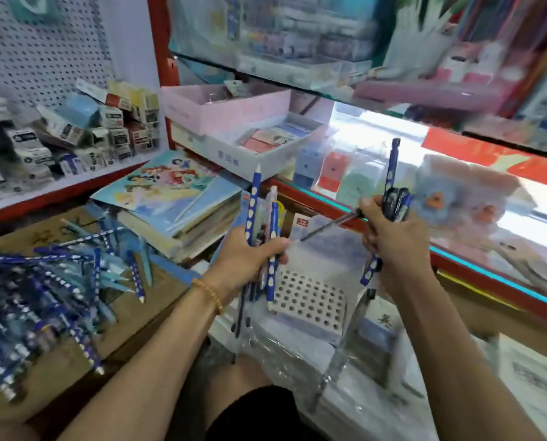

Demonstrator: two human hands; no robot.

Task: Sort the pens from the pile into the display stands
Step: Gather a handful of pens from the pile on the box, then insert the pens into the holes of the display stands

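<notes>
Nearby — books (176, 202) beside pen pile (43, 281)

I see a stack of books (170, 205) ahead, small boxes (113, 128) against a pegboard (36, 52), and a pink box (224, 109) beyond.

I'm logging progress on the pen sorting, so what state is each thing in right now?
Left hand: grips a bunch of blue dotted pens, upright.
Right hand: grips several dark blue pens, one slim dark pen pointing toward the left hand.
White perforated display stand: holes in view unfilled.
Pile of blue pens: loose, lying on the brown surface.
</notes>
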